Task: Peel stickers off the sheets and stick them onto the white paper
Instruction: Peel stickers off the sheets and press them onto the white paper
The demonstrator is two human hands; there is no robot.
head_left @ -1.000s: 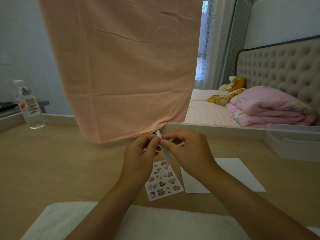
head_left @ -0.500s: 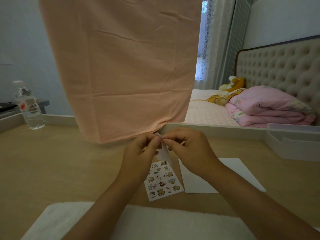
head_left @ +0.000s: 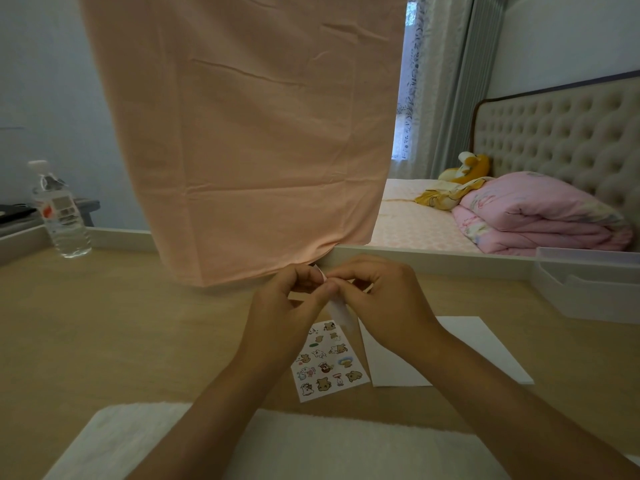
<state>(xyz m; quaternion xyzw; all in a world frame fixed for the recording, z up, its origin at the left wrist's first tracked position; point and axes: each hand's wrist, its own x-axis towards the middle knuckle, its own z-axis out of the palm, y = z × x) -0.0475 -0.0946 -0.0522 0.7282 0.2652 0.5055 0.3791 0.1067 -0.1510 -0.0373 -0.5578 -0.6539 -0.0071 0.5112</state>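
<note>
Light wooden tabletop across the middle of the frame, with a white fluffy mat along the bottom edge. A peach cloth hangs at upper centre down to the table's far rim. At upper right are a bed with a tufted headboard, a folded pink quilt and a yellow plush toy.

At centre, the left hand and right hand meet fingertip to fingertip, both pinching a white strip that hangs above the table. Below them the sticker sheet lies flat, with the white paper just beside it to the right.

Compared with half a second earlier, hands, sheet and paper occupy the same places, and less of the strip shows above the fingers.

Containers: the water bottle at left holds clear liquid. The contents of the white plastic bin at right cannot be told.
</note>
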